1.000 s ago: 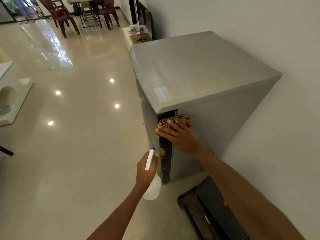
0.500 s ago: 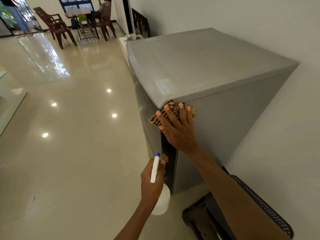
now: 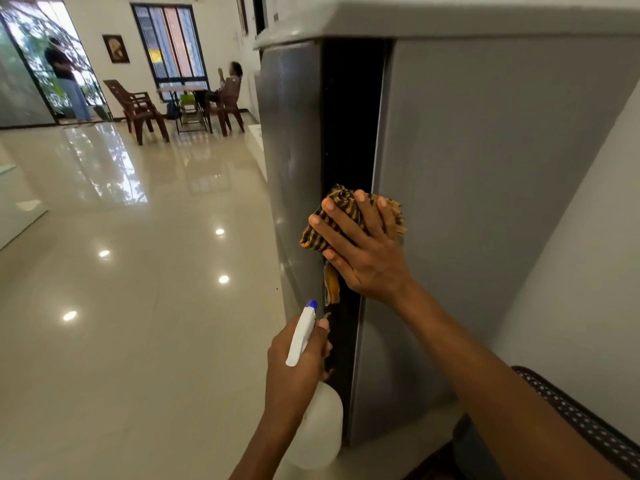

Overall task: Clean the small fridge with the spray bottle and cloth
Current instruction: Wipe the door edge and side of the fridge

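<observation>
Against the white wall (image 3: 588, 258) on the right stands the small grey fridge (image 3: 485, 188), seen from the head camera at close range and from its side. Its door (image 3: 291, 161) faces left toward the room, and a dark vertical strip (image 3: 349, 133) runs between the door and the grey side panel.

The right hand (image 3: 363, 251) lies flat with its fingers spread over a bunched orange-and-black striped cloth (image 3: 332, 216), pressing it against the fridge where the dark strip meets the side panel, about halfway up. One loose end of the cloth hangs down below the palm along the strip.

Lower and nearer the camera, the left hand (image 3: 294, 362) is wrapped around the neck of a spray bottle (image 3: 318, 427). The bottle's white trigger head with its blue nozzle tip points up and toward the fridge, just beside the bottom part of the dark strip; the pale round body hangs below the fist.

A dark perforated chair (image 3: 581, 424) edge shows at the bottom right, near the fridge's base. The glossy tiled floor (image 3: 138, 306) stretches left, reflecting ceiling lights. Far back are brown plastic chairs (image 3: 138, 109) round a table (image 3: 181, 90), a seated person (image 3: 230, 83), and another person (image 3: 65, 77) standing by the glass doors.
</observation>
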